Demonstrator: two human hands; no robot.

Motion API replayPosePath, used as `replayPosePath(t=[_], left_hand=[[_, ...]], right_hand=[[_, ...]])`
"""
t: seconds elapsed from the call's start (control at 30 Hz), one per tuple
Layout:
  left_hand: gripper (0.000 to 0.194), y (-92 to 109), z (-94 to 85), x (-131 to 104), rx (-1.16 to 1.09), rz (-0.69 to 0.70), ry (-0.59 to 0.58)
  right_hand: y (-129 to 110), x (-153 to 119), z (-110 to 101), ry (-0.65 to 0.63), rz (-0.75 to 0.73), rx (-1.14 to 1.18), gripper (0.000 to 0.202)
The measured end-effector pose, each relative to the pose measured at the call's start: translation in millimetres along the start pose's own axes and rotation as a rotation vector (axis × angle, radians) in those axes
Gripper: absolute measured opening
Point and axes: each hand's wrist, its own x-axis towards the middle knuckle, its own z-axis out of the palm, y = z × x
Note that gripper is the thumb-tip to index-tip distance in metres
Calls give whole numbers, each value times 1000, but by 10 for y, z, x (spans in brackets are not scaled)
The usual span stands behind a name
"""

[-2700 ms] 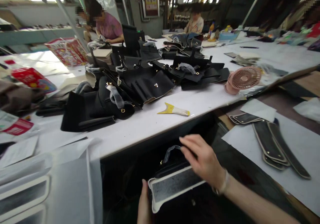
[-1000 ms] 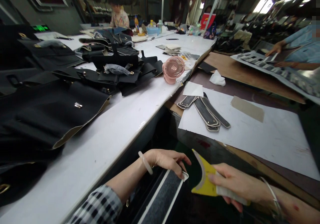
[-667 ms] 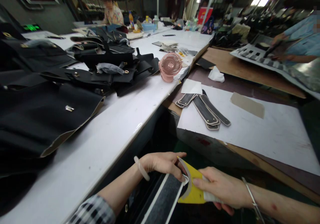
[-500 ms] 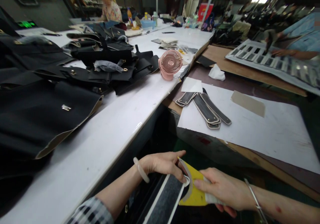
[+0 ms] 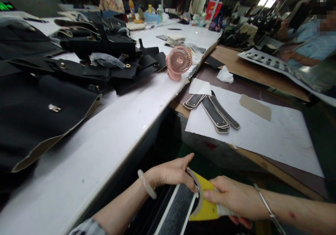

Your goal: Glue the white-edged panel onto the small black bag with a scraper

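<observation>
Head view: curved yellow scraper (image 5: 206, 207) against rough dark white-edged strip (image 5: 176, 212).

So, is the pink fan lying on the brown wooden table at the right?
No, the pink fan sits on the white table, near its edge and beside the black bag pieces.

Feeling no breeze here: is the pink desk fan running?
Cannot tell; the pink fan stands upright on the white table, its blades hidden behind the grille.
</observation>
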Motion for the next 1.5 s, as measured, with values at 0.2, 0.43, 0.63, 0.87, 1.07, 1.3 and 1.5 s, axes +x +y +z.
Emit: replayPosePath(t=[0.2,0.43,0.63,0.87,1.07,1.3,1.5], left_hand=[[129,-28,10,-20,-114,60,-40],[131,-159,23,69,-257,149,-14],[126,-161,68,47,-308,171,46],[107,-142,126,-8,-443,234,164],[51,-142,150,-423,-328,213,349],[56,-358,320,-652,-183,136,441],[54,-390,406,-638,-17,168,524]], right_hand=[[59,74,124,17,47,109,38],[-47,64,62,2,47,99,31],[23,130,99,12,25,123,32],[-89,236,355,-66,-40,283,42],[-224,248,655,-25,10,442,72],[255,135,1008,83,-492,474,73],[190,242,719,577,-493,618,65]])
